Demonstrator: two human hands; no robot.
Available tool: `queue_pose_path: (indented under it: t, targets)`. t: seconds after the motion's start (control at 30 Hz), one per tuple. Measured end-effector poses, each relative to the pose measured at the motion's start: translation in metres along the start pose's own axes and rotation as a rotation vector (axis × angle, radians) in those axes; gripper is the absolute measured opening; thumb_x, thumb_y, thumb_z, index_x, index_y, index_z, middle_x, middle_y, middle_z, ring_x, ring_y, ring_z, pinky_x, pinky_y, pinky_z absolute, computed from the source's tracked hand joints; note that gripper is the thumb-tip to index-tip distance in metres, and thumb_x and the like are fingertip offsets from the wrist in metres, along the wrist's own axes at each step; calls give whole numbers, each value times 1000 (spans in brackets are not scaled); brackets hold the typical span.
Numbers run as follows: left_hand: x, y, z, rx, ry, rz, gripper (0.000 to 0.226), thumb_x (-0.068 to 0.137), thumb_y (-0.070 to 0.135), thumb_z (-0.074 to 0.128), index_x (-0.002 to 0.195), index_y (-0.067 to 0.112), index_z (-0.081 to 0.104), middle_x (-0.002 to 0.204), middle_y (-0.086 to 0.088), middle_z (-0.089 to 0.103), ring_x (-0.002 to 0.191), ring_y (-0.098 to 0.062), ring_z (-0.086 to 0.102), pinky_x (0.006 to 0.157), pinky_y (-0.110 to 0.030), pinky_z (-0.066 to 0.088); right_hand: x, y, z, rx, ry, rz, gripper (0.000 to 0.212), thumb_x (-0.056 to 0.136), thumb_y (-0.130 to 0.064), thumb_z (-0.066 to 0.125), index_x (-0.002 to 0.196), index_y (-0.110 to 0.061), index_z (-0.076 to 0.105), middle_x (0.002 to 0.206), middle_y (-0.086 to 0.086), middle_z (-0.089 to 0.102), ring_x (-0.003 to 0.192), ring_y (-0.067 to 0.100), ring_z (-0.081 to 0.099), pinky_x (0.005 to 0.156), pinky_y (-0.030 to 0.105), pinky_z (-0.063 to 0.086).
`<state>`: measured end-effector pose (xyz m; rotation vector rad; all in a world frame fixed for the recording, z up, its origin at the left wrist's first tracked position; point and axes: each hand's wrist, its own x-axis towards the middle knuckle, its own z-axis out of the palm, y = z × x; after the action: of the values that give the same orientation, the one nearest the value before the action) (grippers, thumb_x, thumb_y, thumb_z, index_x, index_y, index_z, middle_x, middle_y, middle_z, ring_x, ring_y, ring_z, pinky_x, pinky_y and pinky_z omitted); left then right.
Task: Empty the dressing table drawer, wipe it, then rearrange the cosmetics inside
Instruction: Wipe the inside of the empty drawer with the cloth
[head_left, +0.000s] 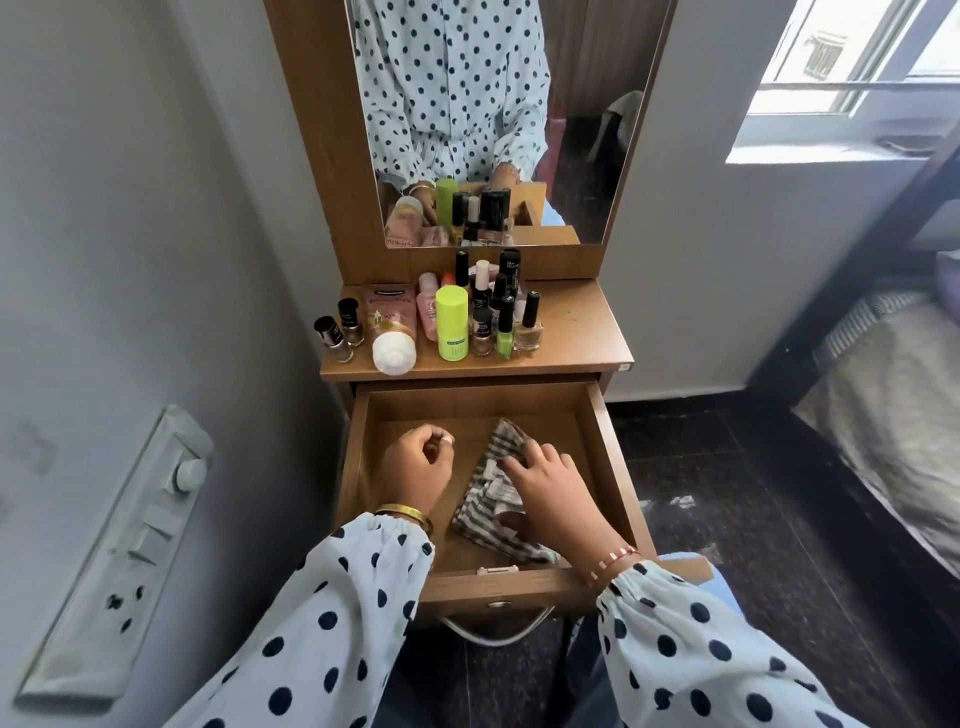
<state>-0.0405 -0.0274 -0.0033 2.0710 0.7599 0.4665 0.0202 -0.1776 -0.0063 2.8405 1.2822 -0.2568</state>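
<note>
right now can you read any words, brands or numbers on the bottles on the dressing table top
None can be read for certain.
Pink tube with white cap: print on a dark band and on the body, too blurred.
Neon-green cylindrical bottle: small dark print near its base, too small.
Black nail polish caps: white lettering, too small.

One cloth (496, 493) lies in the drawer (605, 447). On the tabletop (582, 327): two dark-capped bottles (340, 330) at the left edge, one pink tube (389, 325), one lime bottle (452, 323); the small polish bottles (506, 306) overlap, so no exact count.
</note>
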Motion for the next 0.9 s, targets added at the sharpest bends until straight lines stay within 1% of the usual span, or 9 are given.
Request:
queue_pose_path:
  t: [0.1,0.2,0.23,0.33,0.43,0.6,0.7,0.8,0.9]
  targets:
    - [8,-11,-17,187,91,143,13,83,11,57,89,6,68,94,-14,65,90,-28,58,75,-27,42,0,3,2,-6,-93,65,86,81,-38,66,146,-14,14,150,16,21,134,33,27,107,44,31]
    - [17,-24,-31,318,243,113,22,78,12,58,98,9,66,99,-19,60,95,-35,55,80,-41,46,3,2,5,45,-235,118,96,81,-36,66,148,-9,3,149,17,23,133,34,30,107,46,32]
    - [18,-25,-34,303,266,46,27,77,11,60,104,9,64,105,-21,58,98,-37,54,83,-45,46,5,0,5,37,-238,106,91,83,-31,65,148,-8,5,146,17,27,130,34,33,105,46,34]
    - [17,-20,-37,125,216,-217,41,82,11,60,121,6,51,124,-22,47,112,-39,50,93,-45,43,11,-6,2,-2,-201,13,60,89,-8,50,143,-7,23,136,17,36,121,36,41,97,47,39]
    - [15,-18,-35,114,126,-274,45,87,14,53,130,7,41,134,-18,43,118,-38,49,94,-44,43,16,-19,1,-6,-190,-5,45,91,1,38,135,-5,35,132,19,40,114,39,47,92,48,45]
    - [12,-22,-38,162,61,-332,54,92,6,41,143,11,24,141,-15,43,124,-38,46,101,-43,40,37,-11,8,-88,-147,315,39,95,-3,31,132,6,40,125,24,47,109,39,54,85,47,53]
    - [14,-25,-42,156,61,-375,47,93,6,38,140,10,32,131,-19,53,119,-42,49,99,-45,41,50,10,5,6,-115,508,38,96,-2,28,130,6,44,128,26,44,116,40,49,87,47,50]
    - [16,-30,-43,108,73,-380,43,93,6,39,136,11,41,126,-20,57,115,-43,51,98,-46,42,60,11,7,95,-39,566,37,97,-2,26,129,11,41,131,26,40,116,39,46,92,47,47]
    - [16,-32,-42,85,81,-380,43,94,7,39,137,14,41,126,-18,57,114,-42,52,97,-45,42,76,-9,9,150,-57,555,40,98,-8,27,135,8,34,138,25,33,121,37,42,94,46,44]
